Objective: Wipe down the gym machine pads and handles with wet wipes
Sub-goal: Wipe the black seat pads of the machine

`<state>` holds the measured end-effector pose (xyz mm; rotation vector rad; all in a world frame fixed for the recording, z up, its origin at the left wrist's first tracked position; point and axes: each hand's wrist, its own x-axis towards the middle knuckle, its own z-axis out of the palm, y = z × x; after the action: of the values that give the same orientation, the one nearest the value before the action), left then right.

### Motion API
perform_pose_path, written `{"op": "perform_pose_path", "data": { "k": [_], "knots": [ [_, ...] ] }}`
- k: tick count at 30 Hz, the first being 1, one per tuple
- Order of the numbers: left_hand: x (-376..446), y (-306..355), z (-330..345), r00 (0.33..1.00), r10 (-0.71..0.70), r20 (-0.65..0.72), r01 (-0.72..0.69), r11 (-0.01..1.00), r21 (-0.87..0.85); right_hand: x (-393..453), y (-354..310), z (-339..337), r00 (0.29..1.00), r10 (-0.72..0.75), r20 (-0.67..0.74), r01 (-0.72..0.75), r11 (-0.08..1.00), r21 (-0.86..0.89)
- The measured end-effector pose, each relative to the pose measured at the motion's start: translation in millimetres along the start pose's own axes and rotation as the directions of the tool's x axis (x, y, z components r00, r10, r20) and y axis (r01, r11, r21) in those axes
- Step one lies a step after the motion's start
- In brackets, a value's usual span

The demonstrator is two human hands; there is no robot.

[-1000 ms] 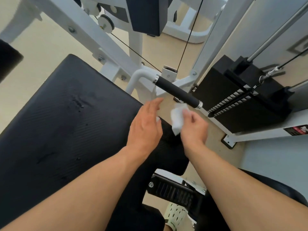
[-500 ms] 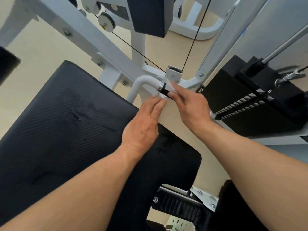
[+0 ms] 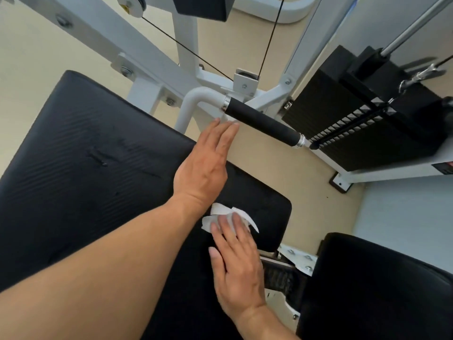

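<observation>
The black ribbed seat pad (image 3: 81, 168) fills the left and centre of the frame. Over it, the left forearm runs from the lower left up to centre, where the left hand (image 3: 203, 168) lies flat, fingers straight and together, holding nothing, its fingertips just short of the black foam handle (image 3: 263, 123) in the upper centre. Below it, at lower centre, the right hand (image 3: 239, 268) reaches in from the bottom edge with straight fingers pressing a crumpled white wet wipe (image 3: 224, 215) onto the pad's right end. The weight stack (image 3: 355, 123) stands at upper right
</observation>
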<state>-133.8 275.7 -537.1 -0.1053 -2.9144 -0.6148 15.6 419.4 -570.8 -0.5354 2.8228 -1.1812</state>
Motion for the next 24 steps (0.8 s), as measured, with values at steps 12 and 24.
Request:
{"op": "perform_pose_path", "data": {
  "k": [12, 24],
  "knots": [
    [1.5, 1.7, -0.6, 1.000, -0.006, 0.025, 0.007, 1.000, -0.016, 39.2, 18.7, 1.0, 0.978, 0.207, 0.020, -0.195, 0.945, -0.263],
    [2.6, 1.0, -0.8, 0.998, -0.031, 0.056, 0.031, 1.000, -0.004, 40.1, -2.6, 14.9, 0.959, 0.282, 0.034, -0.271, 0.945, -0.184]
  ]
}}
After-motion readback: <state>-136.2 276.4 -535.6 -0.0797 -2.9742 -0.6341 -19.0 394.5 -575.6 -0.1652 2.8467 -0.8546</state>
